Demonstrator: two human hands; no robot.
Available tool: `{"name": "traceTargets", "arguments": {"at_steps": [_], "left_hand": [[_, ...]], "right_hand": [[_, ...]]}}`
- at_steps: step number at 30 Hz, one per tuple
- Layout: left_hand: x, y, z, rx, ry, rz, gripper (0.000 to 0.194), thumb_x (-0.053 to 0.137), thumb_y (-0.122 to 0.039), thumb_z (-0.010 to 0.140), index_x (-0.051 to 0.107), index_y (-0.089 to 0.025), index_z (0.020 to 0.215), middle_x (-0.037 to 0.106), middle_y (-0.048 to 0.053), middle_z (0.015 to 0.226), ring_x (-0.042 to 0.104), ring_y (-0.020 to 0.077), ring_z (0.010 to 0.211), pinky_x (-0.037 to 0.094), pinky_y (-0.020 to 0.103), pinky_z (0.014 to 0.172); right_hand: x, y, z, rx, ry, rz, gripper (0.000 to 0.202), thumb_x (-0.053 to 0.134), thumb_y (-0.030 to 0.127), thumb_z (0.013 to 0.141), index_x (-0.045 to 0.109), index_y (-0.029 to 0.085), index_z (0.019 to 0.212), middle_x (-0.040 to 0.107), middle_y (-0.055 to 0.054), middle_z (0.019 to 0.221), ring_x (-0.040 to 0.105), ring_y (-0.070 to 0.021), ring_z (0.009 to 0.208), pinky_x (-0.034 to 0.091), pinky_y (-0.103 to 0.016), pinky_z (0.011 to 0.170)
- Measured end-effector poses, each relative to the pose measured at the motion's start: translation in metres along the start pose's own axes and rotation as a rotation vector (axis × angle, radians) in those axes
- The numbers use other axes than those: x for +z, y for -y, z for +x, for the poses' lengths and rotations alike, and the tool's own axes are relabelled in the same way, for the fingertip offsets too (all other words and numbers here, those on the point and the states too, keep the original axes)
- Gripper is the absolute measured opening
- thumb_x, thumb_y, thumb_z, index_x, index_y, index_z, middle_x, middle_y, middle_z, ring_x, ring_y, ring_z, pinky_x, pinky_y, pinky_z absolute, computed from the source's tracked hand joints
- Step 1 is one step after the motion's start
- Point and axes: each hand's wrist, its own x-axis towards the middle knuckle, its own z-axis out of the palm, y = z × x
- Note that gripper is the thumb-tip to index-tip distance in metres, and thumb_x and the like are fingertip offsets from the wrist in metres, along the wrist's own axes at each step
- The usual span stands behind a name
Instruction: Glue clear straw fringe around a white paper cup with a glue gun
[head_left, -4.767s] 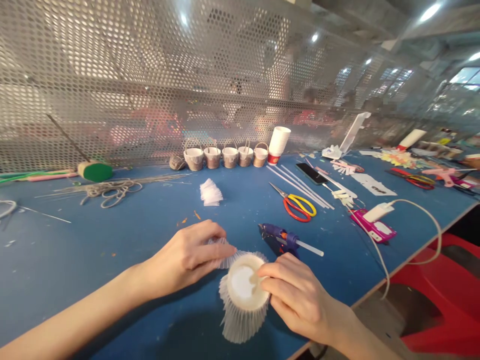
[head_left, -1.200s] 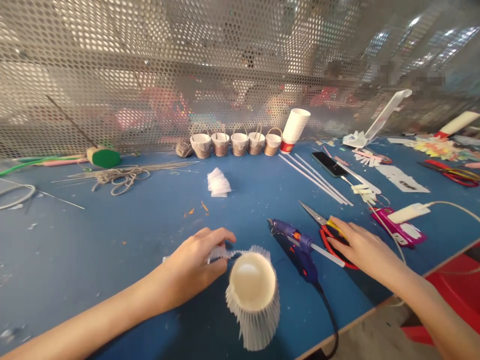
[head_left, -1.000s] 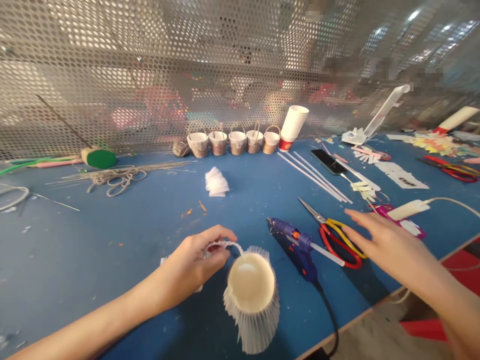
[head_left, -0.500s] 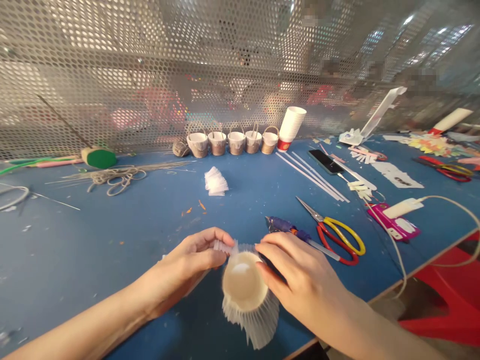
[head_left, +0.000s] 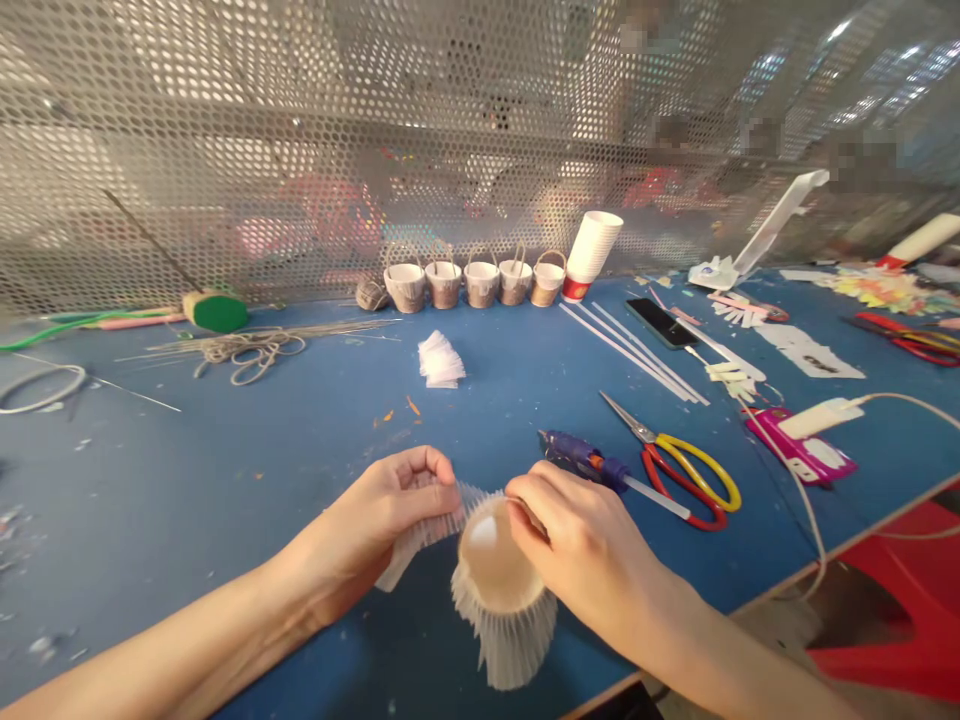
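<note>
Near the table's front edge, a paper cup (head_left: 501, 568) is tilted with its pale inside towards me. Pleated translucent white material (head_left: 516, 640) rings its rim and fans out below. My left hand (head_left: 390, 505) pinches the loose end of this pleated strip between thumb and fingers, left of the cup. A flat tail of it hangs under the palm. My right hand (head_left: 581, 540) has thumb and fingertips closed on the cup's upper right rim, where the strip meets it. Just beyond that hand lies a blue glue gun (head_left: 577, 452) with a clear glue stick in its back.
Scissors (head_left: 667, 455) with red and yellow handles lie to the right. A folded white piece (head_left: 440, 360) lies mid-table. Small handled baskets (head_left: 481, 285) and stacked cups (head_left: 592, 255) line the mesh panel (head_left: 300, 130). A cable (head_left: 806, 500) trails past a phone (head_left: 660, 323).
My left hand has drawn slightly away from the cup, showing more pleated strip between them. The right fingers have closed in on the rim. The view has shifted a little left.
</note>
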Motion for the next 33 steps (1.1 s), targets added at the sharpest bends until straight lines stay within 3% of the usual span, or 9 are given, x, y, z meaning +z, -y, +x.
{"name": "traceTargets", "arguments": {"at_steps": [11, 16, 33], "left_hand": [[0.006, -0.007, -0.008, 0.012, -0.063, 0.022, 0.029, 0.077, -0.019, 0.063, 0.05, -0.018, 0.074, 0.059, -0.004, 0.061, 0.054, 0.0092, 0.058, 0.038, 0.019, 0.054], [0.008, -0.003, -0.014, 0.029, -0.015, 0.035, 0.027, 0.075, -0.019, 0.064, 0.05, -0.019, 0.076, 0.058, -0.005, 0.063, 0.053, 0.009, 0.059, 0.038, 0.02, 0.056], [0.004, 0.007, -0.009, 0.06, -0.049, 0.106, 0.008, 0.067, -0.02, 0.069, 0.063, -0.017, 0.075, 0.06, -0.002, 0.065, 0.052, 0.0113, 0.063, 0.037, 0.023, 0.061]], "right_hand": [[0.002, 0.002, -0.001, 0.015, 0.014, -0.067, 0.019, 0.041, 0.003, 0.081, 0.048, 0.019, 0.073, 0.052, -0.001, 0.066, 0.051, -0.0134, 0.055, 0.026, -0.027, 0.048], [0.001, 0.002, 0.002, 0.017, 0.017, -0.099, 0.018, 0.044, 0.002, 0.079, 0.049, 0.018, 0.073, 0.053, -0.001, 0.065, 0.05, -0.0133, 0.054, 0.024, -0.027, 0.047], [-0.004, 0.003, 0.004, 0.006, -0.003, -0.03, 0.017, 0.046, 0.008, 0.087, 0.055, 0.018, 0.077, 0.056, -0.003, 0.076, 0.055, -0.0172, 0.072, 0.042, -0.029, 0.064]]}}
